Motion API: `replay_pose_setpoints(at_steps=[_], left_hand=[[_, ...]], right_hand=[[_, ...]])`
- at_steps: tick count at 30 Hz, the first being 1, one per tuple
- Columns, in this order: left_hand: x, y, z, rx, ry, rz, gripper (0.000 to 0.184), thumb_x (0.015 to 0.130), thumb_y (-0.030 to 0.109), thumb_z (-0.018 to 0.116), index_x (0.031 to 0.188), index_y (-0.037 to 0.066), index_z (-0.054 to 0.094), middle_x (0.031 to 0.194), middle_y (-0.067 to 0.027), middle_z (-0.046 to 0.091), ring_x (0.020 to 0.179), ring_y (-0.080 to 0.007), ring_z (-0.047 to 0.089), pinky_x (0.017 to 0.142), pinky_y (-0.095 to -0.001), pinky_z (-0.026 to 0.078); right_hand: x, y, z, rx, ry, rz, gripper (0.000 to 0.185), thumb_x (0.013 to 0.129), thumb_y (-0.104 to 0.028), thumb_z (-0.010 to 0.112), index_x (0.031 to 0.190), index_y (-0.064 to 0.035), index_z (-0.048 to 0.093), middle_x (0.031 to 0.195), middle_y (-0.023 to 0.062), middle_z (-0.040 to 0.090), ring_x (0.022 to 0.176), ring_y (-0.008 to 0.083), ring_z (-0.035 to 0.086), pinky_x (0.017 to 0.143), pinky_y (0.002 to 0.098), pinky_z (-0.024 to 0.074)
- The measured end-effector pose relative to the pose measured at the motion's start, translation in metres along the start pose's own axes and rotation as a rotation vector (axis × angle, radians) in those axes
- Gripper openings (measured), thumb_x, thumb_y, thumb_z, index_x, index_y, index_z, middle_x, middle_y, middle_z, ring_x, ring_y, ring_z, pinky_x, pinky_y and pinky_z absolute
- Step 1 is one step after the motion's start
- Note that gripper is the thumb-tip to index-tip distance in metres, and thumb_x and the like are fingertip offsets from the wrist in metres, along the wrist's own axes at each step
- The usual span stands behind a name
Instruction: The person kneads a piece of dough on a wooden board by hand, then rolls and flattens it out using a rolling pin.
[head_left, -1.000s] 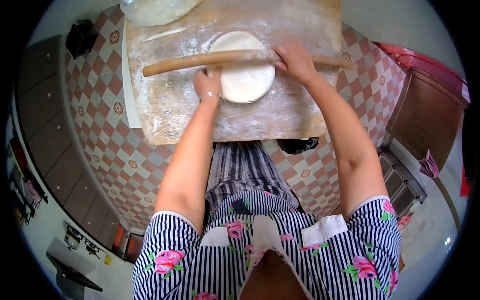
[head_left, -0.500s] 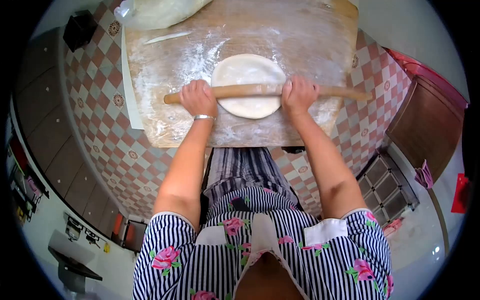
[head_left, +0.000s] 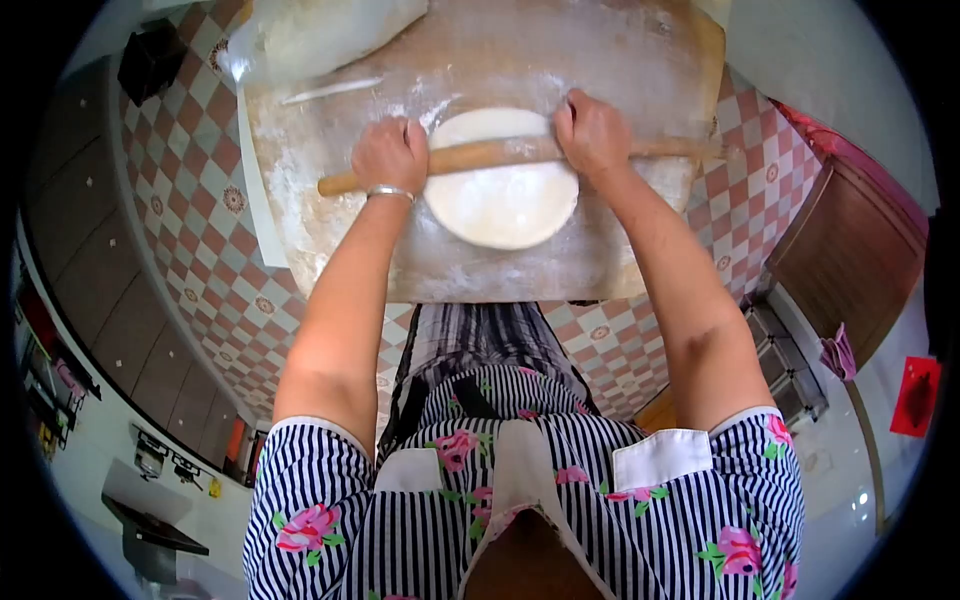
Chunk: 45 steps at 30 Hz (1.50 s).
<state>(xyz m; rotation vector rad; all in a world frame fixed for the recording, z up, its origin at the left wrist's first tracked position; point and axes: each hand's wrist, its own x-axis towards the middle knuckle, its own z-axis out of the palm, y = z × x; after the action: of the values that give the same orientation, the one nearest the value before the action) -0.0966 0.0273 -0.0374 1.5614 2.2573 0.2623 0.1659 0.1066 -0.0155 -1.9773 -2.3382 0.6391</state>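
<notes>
A long wooden rolling pin point(head_left: 485, 154) lies across a round, flat sheet of dough point(head_left: 505, 210), over its upper half. My left hand point(head_left: 390, 155), with a bracelet at the wrist, is closed round the pin just left of the dough. On the other side my right hand point(head_left: 593, 132) grips the pin by the dough's right edge, a little farther from me than the left. The pin tilts, its right end higher in the view and blurred. Beneath the dough is a floured wooden board point(head_left: 460, 275).
At the board's top left sits a pale, plastic-covered bundle point(head_left: 330, 30), beside a thin whitish strip point(head_left: 330, 91). A dark box point(head_left: 150, 62) stands on the checkered floor point(head_left: 195, 210) to the left. A brown panel point(head_left: 850, 255) stands at right.
Both hands have pushed the rolling pin away from me, from the dough's middle to its upper half. The right hand has gone farther, and the pin now tilts more.
</notes>
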Motion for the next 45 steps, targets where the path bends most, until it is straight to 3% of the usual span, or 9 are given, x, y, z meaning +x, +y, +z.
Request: replay_pose_setpoints(at_steps=[4, 7, 13, 19, 29, 32, 38, 41, 45], left_hand=[[-0.008, 0.004, 0.0, -0.023, 0.185, 0.079, 0.019, 0.084, 0.029, 0.061, 0.09, 0.012, 0.066, 0.106, -0.0082, 0.061, 0.102, -0.0306, 0.054, 0.087, -0.0438, 0.041], [-0.041, 0.026, 0.006, -0.001, 0.34, 0.197, 0.019, 0.087, 0.028, 0.056, 0.096, 0.014, 0.066, 0.097, -0.0117, 0.063, 0.095, -0.0348, 0.056, 0.082, -0.0442, 0.042], [-0.016, 0.028, 0.007, 0.049, 0.035, 0.129, 0.018, 0.089, 0.024, 0.05, 0.09, 0.013, 0.063, 0.09, -0.0063, 0.062, 0.084, -0.0303, 0.056, 0.073, -0.0433, 0.044], [0.018, 0.034, 0.001, 0.041, -0.073, 0.187, 0.021, 0.09, 0.025, 0.049, 0.084, 0.01, 0.063, 0.087, -0.0083, 0.062, 0.083, -0.0322, 0.057, 0.071, -0.0455, 0.046], [0.051, 0.047, -0.009, 0.083, -0.148, 0.171, 0.034, 0.095, 0.032, 0.046, 0.082, 0.008, 0.067, 0.086, -0.0176, 0.066, 0.085, -0.0389, 0.062, 0.073, -0.051, 0.049], [0.059, 0.055, -0.013, 0.236, -0.207, 0.097, 0.031, 0.091, 0.03, 0.051, 0.077, 0.008, 0.068, 0.09, -0.0149, 0.068, 0.083, -0.0341, 0.062, 0.071, -0.0474, 0.05], [0.065, 0.049, -0.009, -0.11, 0.196, 0.254, 0.022, 0.087, 0.027, 0.06, 0.079, 0.007, 0.065, 0.084, -0.0141, 0.064, 0.086, -0.0337, 0.06, 0.076, -0.0457, 0.049], [0.007, 0.057, 0.006, -0.253, 0.427, 0.071, 0.017, 0.084, 0.023, 0.064, 0.08, 0.007, 0.063, 0.086, -0.0118, 0.062, 0.09, -0.0324, 0.058, 0.078, -0.0442, 0.047], [-0.036, 0.05, 0.023, -0.282, 0.204, -0.33, 0.031, 0.081, 0.029, 0.071, 0.097, 0.005, 0.061, 0.097, -0.0111, 0.064, 0.102, -0.033, 0.059, 0.085, -0.0423, 0.048]], right_hand=[[-0.011, 0.004, 0.004, 0.078, 0.229, -0.09, 0.021, 0.084, -0.027, 0.054, 0.083, -0.0091, 0.065, 0.086, 0.0128, 0.067, 0.086, 0.0336, 0.061, 0.08, 0.0464, 0.0447], [-0.043, 0.001, 0.018, -0.068, 0.362, 0.005, 0.019, 0.082, -0.026, 0.055, 0.083, -0.0094, 0.064, 0.091, 0.012, 0.067, 0.092, 0.0318, 0.06, 0.086, 0.046, 0.0408], [-0.02, 0.003, 0.018, -0.109, 0.06, 0.024, 0.016, 0.076, -0.024, 0.057, 0.074, -0.0102, 0.065, 0.077, 0.0115, 0.066, 0.077, 0.0328, 0.063, 0.072, 0.0484, 0.0464], [0.01, 0.001, 0.01, -0.051, 0.008, 0.04, 0.019, 0.076, -0.025, 0.056, 0.072, -0.009, 0.066, 0.072, 0.0145, 0.066, 0.063, 0.0345, 0.064, 0.058, 0.0494, 0.0506], [0.036, 0.004, 0.005, 0.064, -0.036, 0.102, 0.026, 0.083, -0.027, 0.051, 0.079, -0.0057, 0.066, 0.079, 0.0183, 0.068, 0.076, 0.0381, 0.065, 0.068, 0.0507, 0.0516], [0.042, 0.006, 0.002, 0.063, -0.024, 0.113, 0.031, 0.086, -0.028, 0.048, 0.083, -0.0043, 0.067, 0.082, 0.0207, 0.068, 0.079, 0.0399, 0.066, 0.071, 0.0519, 0.0515], [0.066, 0.009, 0.006, 0.11, 0.162, 0.118, 0.037, 0.09, -0.031, 0.043, 0.096, -0.004, 0.068, 0.091, 0.0241, 0.069, 0.087, 0.0412, 0.067, 0.08, 0.0517, 0.0512], [0.08, 0.016, 0.01, 0.123, 0.165, 0.145, 0.04, 0.091, -0.036, 0.045, 0.099, -0.0046, 0.068, 0.095, 0.0239, 0.069, 0.092, 0.0402, 0.066, 0.084, 0.0511, 0.0501], [0.044, 0.005, -0.004, 0.092, -0.067, 0.059, 0.04, 0.089, -0.043, 0.055, 0.1, -0.0071, 0.067, 0.098, 0.0203, 0.068, 0.094, 0.0383, 0.064, 0.084, 0.051, 0.0486]])
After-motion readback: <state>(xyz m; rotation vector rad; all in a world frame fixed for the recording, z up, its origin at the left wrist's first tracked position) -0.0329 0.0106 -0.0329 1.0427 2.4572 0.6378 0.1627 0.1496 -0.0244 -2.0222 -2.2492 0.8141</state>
